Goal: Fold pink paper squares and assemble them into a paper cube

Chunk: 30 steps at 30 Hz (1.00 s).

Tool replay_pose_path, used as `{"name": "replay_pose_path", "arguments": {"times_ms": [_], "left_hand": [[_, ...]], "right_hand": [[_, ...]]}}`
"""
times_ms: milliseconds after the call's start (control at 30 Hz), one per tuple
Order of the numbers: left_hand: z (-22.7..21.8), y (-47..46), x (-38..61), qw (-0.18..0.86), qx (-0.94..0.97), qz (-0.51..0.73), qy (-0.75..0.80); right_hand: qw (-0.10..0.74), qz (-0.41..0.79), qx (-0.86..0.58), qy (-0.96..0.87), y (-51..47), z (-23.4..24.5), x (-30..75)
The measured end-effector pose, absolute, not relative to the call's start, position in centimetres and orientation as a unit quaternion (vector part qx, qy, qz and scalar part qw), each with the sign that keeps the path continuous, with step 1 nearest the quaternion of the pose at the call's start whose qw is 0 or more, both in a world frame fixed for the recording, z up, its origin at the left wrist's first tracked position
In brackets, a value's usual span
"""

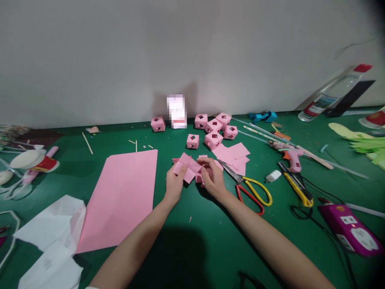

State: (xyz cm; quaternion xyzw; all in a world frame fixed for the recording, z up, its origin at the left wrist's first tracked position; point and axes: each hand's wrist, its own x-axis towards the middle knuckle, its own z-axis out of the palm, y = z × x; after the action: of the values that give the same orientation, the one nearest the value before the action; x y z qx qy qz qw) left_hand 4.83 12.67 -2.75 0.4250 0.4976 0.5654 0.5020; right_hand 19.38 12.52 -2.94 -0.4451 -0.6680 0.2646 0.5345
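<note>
Both my hands meet over the green table (192,241) on a folded pink paper piece (189,167). My left hand (173,184) pinches its left flap between thumb and fingers. My right hand (213,178) has its fingers closed on the right side of the same piece. Small pink paper squares (233,154) lie just right of my hands. Behind them stand several finished pink paper cubes (213,138) with diamond-shaped holes, and one more cube (158,124) to the left.
A large pink sheet (123,196) lies to the left, white paper (51,237) beyond it. Scissors (249,188) with red and yellow handles lie right of my right hand. Further right: a pink glue gun (293,156), a yellow cutter (296,186), a purple power strip (350,228), a bottle (333,94).
</note>
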Motion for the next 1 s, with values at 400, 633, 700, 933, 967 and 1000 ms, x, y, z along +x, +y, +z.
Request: {"name": "replay_pose_path", "arguments": {"times_ms": [400, 633, 700, 933, 967, 1000], "left_hand": [[-3.59, 12.81, 4.53, 0.504, 0.426, 0.557, 0.504], [-2.66, 12.79, 4.60, 0.472, 0.441, 0.584, 0.492], [-2.86, 12.74, 4.57, 0.499, 0.434, 0.573, 0.484], [-3.38, 12.52, 4.34, 0.519, 0.481, 0.541, 0.455], [-3.27, 12.51, 4.33, 0.515, 0.491, 0.537, 0.453], [-3.16, 12.50, 4.34, 0.508, 0.501, 0.532, 0.456]], "right_hand": [[0.507, 0.165, -0.425, -0.732, 12.31, -3.21, 18.82], [0.494, 0.171, -0.435, -0.733, 12.38, -3.27, 18.83], [0.494, 0.168, -0.435, -0.734, 12.50, -3.39, 18.82], [0.502, 0.179, -0.456, -0.713, 12.98, -3.57, 18.90], [0.503, 0.188, -0.458, -0.709, 13.00, -3.57, 18.90], [0.502, 0.200, -0.461, -0.704, 13.01, -3.58, 18.90]]}}
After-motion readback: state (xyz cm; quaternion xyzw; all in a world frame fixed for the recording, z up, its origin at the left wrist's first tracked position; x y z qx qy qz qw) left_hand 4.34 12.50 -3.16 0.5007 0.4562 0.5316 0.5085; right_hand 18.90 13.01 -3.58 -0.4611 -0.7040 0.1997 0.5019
